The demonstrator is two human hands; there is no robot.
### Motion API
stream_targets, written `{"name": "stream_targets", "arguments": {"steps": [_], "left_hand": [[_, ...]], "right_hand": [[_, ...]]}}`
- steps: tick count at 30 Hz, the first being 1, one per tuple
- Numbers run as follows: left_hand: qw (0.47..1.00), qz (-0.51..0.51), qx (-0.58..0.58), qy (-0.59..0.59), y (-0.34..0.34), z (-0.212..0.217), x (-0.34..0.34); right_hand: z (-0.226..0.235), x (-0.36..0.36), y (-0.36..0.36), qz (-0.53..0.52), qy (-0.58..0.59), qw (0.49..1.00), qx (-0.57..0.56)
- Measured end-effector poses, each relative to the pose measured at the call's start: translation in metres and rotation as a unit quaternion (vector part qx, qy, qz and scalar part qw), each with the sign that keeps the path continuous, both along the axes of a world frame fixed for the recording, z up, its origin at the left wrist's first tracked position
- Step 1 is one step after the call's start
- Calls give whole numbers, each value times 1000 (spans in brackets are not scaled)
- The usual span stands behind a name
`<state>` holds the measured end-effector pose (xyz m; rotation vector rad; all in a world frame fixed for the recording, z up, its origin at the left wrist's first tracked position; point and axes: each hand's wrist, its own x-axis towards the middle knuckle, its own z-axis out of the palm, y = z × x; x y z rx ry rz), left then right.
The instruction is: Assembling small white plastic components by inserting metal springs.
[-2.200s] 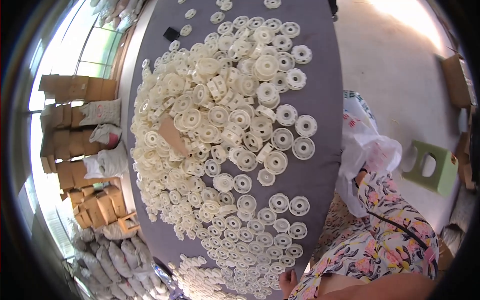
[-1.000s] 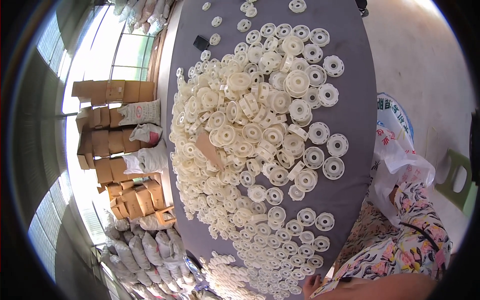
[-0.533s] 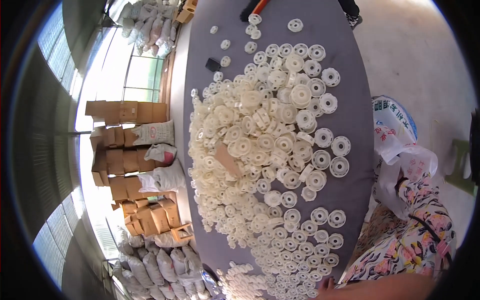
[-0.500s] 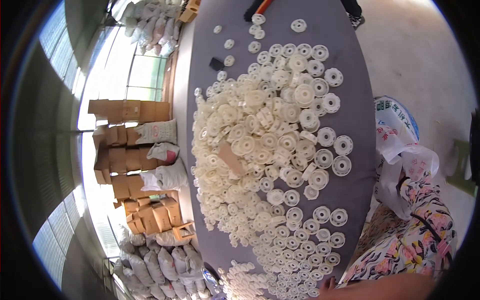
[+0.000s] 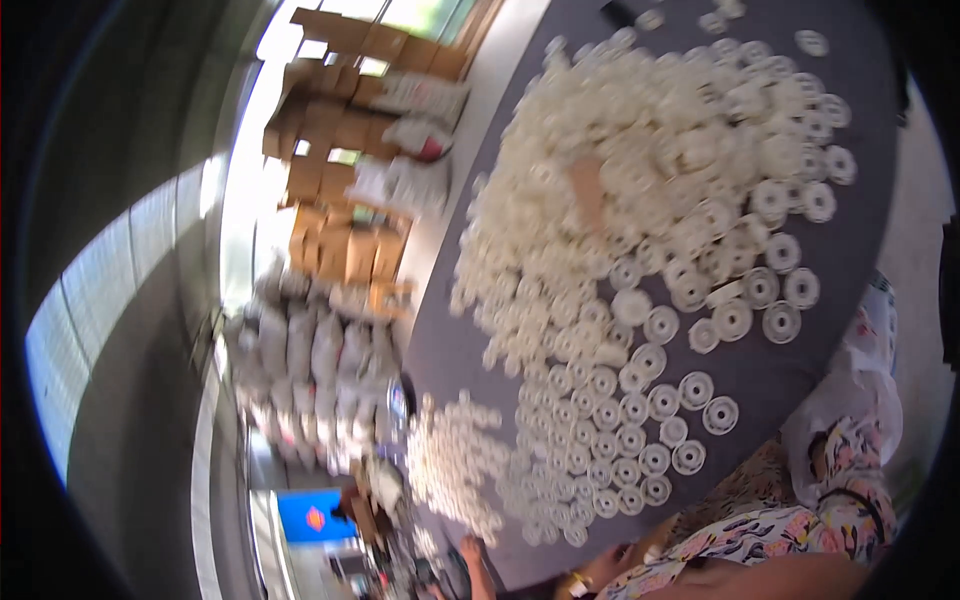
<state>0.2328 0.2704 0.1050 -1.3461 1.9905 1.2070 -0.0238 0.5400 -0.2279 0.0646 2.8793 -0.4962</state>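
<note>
Stacked cardboard boxes (image 5: pixel 350 130), piled grey sacks (image 5: pixel 326 350), bright blue panel (image 5: pixel 294 516)

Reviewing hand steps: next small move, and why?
I'd probably take the rightmost white wheel in the lower, looser spread: it looks flat and uncovered, with bare table beside it giving room to grip, while wheels in the heap overlap.

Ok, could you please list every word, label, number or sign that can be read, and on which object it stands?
No text can be read.
Blue panel: its reddish mark is too blurred to read.
White plastic bag: any print is too blurred to read.
Sack by the cardboard boxes: too small and blurred to tell.
Pale round parts: no lettering visible.
</note>
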Motion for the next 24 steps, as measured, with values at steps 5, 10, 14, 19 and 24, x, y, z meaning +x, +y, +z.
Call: {"name": "stream_targets", "arguments": {"steps": [5,10,14,19,24], "left_hand": [[997,-20,-64,31,-2,48,-80],[991,98,-52,81,6,32,-74],[986,118,-84,83,17,4,-35],[978,145,-105,111,25,16,-35],[955,187,-159,165,33,4,-33]], "right_hand": [[-5,50,60,176,-50,983,-2],[-6,51,109,235,-41,971,17],[-15,-9,119,293,6,956,26],[-8,-99,139,378,65,923,35],[3,-178,120,421,125,897,47]]}}
